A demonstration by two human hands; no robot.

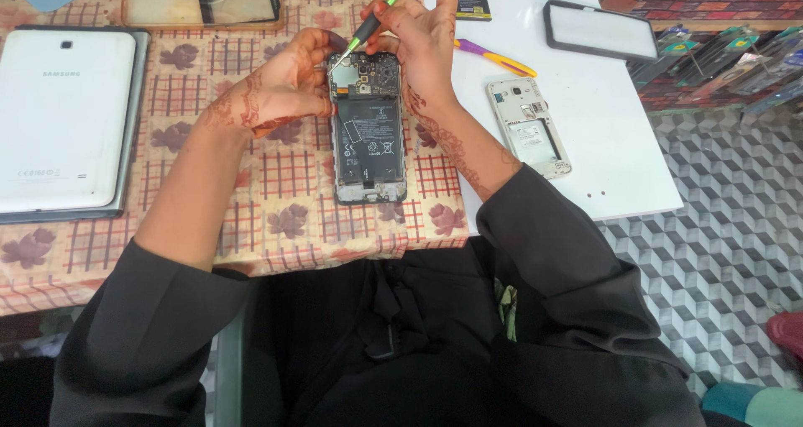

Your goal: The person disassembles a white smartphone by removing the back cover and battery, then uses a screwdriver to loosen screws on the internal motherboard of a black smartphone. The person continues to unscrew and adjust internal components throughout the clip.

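Opened black smartphone with its back cover removed (369,130), lying flat on the desk directly in front of the person. Its long axis runs away from the person, nearly straight up the view; the exposed circuit board and camera end points away, the black battery fills the middle, and the lower end points toward the body.

Left hand (288,84): rests against the phone's left edge near the upper end, its fingers (322,46) curled round the top left corner and touching the frame.

Right hand (427,38): fingers closed on a green-and-black precision screwdriver (381,13), which slants down to the left with its tip on the circuit board at the phone's far end.

Surface: the desk carries a chequered cloth with red lines and brown leaf prints (276,201); a plain white board (611,126) adjoins it on the right. A white tablet lying face down (63,113) sits well to the left. A white phone frame without its cover (529,126) lies on the white board, near the right forearm. A purple-and-yellow tool (493,57) lies just behind the right hand.

Room: floor of grey cube-patterned tiles (719,226) to the right.
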